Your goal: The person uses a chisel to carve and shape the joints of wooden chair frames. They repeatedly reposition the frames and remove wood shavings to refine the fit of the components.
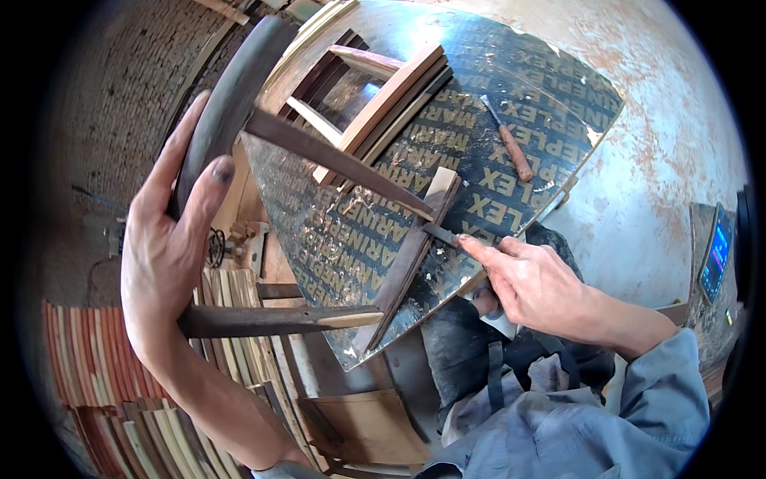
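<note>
My left hand (163, 239) grips the thick curved rail of a dark wooden frame (231, 104), its thumb lying on the near face. Two legs run from that side of the frame to a straight bar, which rests on the dark printed board (351, 239). My right hand (535, 279) is closed on a chisel (441, 234) with the index finger stretched toward its blade. The blade's tip meets the bar close to the upper joint. Most of the chisel's handle is hidden by my hand.
A second chisel (515, 152) with a wooden handle lies on the board. Stacked wooden frames (391, 104) sit at its far side. Piled wooden strips (96, 351) stand at lower left, near a brick wall (120, 80). At far right is a lit phone (716, 251).
</note>
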Motion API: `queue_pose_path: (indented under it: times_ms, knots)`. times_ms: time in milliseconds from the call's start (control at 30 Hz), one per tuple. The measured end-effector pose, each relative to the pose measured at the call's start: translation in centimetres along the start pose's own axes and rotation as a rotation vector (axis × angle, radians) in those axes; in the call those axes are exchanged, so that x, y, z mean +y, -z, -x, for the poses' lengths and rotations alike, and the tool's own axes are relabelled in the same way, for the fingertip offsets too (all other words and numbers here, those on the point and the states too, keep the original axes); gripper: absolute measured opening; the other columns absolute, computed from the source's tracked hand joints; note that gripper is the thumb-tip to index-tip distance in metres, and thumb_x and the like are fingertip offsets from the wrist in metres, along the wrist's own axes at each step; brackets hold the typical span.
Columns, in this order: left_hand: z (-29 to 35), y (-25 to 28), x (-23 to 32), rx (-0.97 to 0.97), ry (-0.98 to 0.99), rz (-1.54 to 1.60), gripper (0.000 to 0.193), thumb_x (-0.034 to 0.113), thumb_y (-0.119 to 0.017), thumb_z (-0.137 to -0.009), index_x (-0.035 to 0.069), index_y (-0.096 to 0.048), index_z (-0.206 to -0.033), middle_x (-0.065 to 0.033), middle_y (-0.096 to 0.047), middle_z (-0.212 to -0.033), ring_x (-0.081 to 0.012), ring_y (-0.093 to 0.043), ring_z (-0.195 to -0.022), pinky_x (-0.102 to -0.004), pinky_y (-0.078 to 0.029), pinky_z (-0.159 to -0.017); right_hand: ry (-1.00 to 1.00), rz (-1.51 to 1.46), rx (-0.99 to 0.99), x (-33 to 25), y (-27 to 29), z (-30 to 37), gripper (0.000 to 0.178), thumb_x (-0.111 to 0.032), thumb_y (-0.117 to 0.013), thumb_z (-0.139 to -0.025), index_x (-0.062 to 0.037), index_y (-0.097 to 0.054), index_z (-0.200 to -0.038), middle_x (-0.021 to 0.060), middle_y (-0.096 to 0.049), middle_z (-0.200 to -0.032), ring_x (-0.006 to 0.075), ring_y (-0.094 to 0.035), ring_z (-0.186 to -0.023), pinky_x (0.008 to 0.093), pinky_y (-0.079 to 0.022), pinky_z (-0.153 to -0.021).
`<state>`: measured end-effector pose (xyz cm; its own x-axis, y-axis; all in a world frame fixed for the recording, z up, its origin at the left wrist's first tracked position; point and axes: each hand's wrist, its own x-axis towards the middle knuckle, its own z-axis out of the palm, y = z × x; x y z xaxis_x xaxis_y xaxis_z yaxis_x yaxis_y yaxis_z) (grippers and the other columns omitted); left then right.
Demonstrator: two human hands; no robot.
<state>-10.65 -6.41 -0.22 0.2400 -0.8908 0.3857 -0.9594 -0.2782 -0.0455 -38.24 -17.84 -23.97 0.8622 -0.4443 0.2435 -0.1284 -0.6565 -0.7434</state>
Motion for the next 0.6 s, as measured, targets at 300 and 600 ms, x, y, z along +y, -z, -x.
queue_pose_path:
  times_ms: [300,600]
  knots:
    - [-0.1,-0.1,-0.5,-0.054,0.002,0.084,0.063,0.054,-0.063,-0.101,0.020,-0.053,-0.153,0.0024,-0.056,-0.064,-0.0014,-0.044,-0.047,-0.0222,-0.039,-0.044,-0.003,0.248,-0.050,0.2,-3.1,-4.3,0.064,0.001,-0.066,-0.081,-0.0007,-0.054,-0.144,0.0221,-0.065,-0.087,0.0380,-0.068,-0.073,0.0467,-0.058,-0.068]
    - [1.0,-0.6,-1.1,-0.037,-0.017,0.070,0.062,0.050,-0.064,-0.101,0.017,-0.053,-0.152,-0.0016,-0.059,-0.077,-0.0056,-0.048,-0.061,-0.0242,-0.041,-0.056,0.043,0.236,0.023,-0.3,-3.1,-3.9,0.057,-0.003,-0.066,-0.089,-0.0042,-0.055,-0.145,0.0165,-0.063,-0.079,0.0371,-0.066,-0.068,0.0462,-0.055,-0.060]
